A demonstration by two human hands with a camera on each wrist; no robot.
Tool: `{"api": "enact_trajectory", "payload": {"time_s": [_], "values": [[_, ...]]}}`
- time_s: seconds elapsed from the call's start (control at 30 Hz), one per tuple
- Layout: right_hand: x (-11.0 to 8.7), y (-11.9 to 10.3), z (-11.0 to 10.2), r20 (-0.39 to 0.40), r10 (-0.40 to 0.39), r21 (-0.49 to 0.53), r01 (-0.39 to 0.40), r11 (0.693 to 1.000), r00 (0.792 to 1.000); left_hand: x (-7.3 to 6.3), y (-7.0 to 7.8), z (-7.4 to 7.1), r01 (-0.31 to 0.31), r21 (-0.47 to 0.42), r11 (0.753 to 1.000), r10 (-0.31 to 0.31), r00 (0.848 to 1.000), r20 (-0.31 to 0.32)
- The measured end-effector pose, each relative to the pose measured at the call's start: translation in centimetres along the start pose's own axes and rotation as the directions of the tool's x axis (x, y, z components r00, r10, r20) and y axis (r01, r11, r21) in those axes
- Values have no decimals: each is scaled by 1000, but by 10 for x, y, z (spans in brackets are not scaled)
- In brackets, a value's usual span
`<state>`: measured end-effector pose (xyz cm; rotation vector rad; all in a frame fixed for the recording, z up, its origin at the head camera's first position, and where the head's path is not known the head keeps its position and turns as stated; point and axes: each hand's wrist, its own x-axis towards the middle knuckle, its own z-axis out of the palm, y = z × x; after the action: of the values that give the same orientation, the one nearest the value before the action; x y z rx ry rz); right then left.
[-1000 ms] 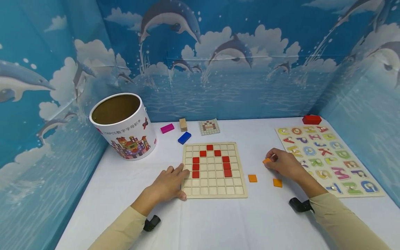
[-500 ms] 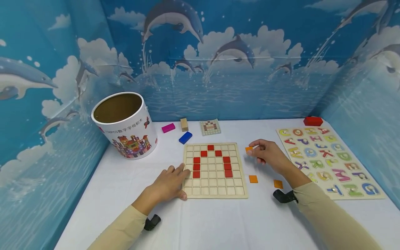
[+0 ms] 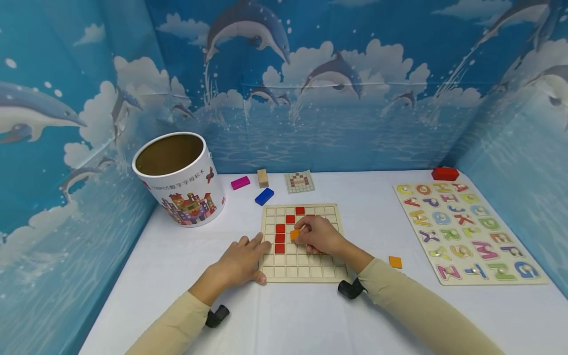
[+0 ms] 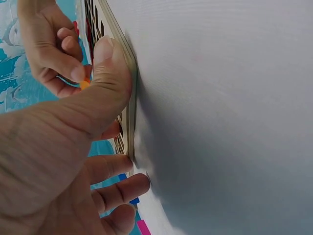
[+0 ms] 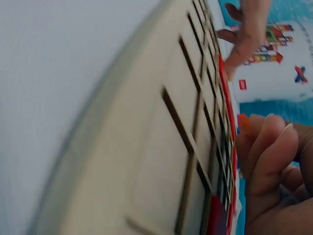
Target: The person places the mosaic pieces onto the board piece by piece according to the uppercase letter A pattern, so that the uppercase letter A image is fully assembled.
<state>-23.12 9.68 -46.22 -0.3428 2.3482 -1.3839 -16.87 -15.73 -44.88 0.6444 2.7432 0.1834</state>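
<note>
A wooden grid board (image 3: 298,271) lies on the white table, with red square tiles (image 3: 280,238) set in an arch of its cells. My right hand (image 3: 321,235) pinches an orange square tile (image 3: 295,235) between thumb and fingers, above the board's middle. That hand covers the arch's right side. My left hand (image 3: 240,260) rests at the board's left edge, thumb near the lower corner and fingers along the side. In the left wrist view its thumb (image 4: 107,63) presses the board's rim. Another orange tile (image 3: 395,262) lies on the table right of my forearm.
Behind the board lie a small pattern card (image 3: 299,182), a blue block (image 3: 264,196), a pink block (image 3: 240,183) and a natural wood block (image 3: 263,178). A large bucket (image 3: 179,180) stands back left. An alphabet puzzle (image 3: 470,231) and red block (image 3: 445,173) sit right.
My right hand has carried the orange tile leftward from beside the alphabet puzzle to over the board. The nearer loose orange tile is now hidden by my right arm. My left hand stays put.
</note>
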Motion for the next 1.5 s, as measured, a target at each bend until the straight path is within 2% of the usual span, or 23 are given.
{"api": "enact_trajectory", "payload": {"time_s": [0.1, 0.23, 0.43, 0.53, 0.63, 0.77, 0.9, 1.0, 1.17, 1.33, 1.5], "values": [[1, -3, 12, -35, -29, -147, 23, 989, 999, 0, 0, 0, -3, -10, 1000, 3, 1000, 6], [2, -5, 20, -84, -65, -291, 38, 956, 994, 1, 0, -1, -4, -16, 1000, 5, 1000, 9], [2, -9, 25, -119, -89, -395, 36, 918, 989, 2, 1, -2, 2, 0, 1000, -2, 1000, 7], [-4, -12, 19, -116, -60, -359, 14, 933, 991, 1, 3, -1, -4, -10, 1000, 4, 1000, 7], [-16, -12, 2, -117, -46, -271, 13, 962, 992, 1, 4, -1, -7, -20, 1000, 8, 1000, 6], [-36, -1, -33, -143, -45, -140, 25, 990, 989, 1, 4, -2, 0, -9, 1000, 0, 1000, 1], [-62, 18, -70, -189, -2, -63, -10, 998, 982, 1, 5, -6, 15, 7, 1000, -15, 1000, 0], [-82, 35, -95, -218, 50, -54, -64, 996, 975, 1, 6, -7, 22, 13, 1000, -22, 1000, 3], [-115, 58, -122, -229, 113, -109, -141, 984, 967, -1, 5, -6, 21, 9, 1000, -21, 1000, 8], [-138, 76, -134, -196, 139, -129, -166, 978, 971, -1, 3, -4, 11, 0, 1000, -11, 1000, 6], [-146, 90, -136, -170, 176, -125, -199, 972, 970, 0, 2, -3, 4, -9, 1000, -4, 1000, 1]]}}
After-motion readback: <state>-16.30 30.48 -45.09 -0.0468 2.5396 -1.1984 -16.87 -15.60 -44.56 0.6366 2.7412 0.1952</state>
